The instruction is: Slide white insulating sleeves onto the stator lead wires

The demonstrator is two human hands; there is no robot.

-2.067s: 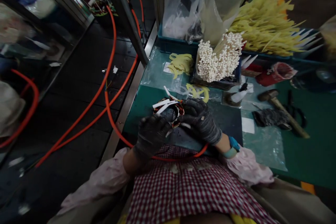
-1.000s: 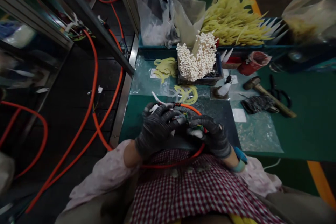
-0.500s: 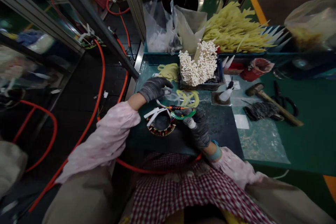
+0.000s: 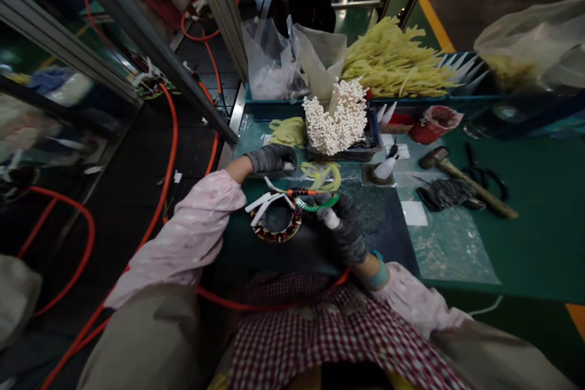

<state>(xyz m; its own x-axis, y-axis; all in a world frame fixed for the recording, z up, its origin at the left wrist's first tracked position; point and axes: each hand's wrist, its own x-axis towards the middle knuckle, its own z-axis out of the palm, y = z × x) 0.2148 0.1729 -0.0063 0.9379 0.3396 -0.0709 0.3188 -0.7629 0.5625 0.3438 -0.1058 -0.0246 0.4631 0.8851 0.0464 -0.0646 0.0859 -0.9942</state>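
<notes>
My left hand (image 4: 273, 158), in a dark grey glove, hovers low over the table left of some yellow curved strips (image 4: 329, 178). Its fingers are bent together, and whatever they may hold is hidden. My right hand (image 4: 345, 228), gloved too, with a white-wrapped thumb, pinches the edge of a curved green circuit board (image 4: 315, 206). Colored wires join the board to a ring-shaped motor stator (image 4: 276, 233) lying on the dark mat. White sleeves (image 4: 265, 204) stick out across the stator. Along the board's top runs an orange-and-black wire piece (image 4: 301, 192).
Behind my hands stands a box of white-tipped sticks (image 4: 336, 122), beside more yellow strips (image 4: 287, 131). A blue tray (image 4: 269, 111) holds bags and yellow sleeves (image 4: 397, 64). To the right are a glue bottle (image 4: 385, 167), hammer (image 4: 475, 183), scissors (image 4: 489, 173) and red cup (image 4: 436, 125).
My left hand's fingers have drawn in and back from the strips, and the pale translucent strip near them no longer shows there. My right hand still grips the board. The view has shifted slightly.
</notes>
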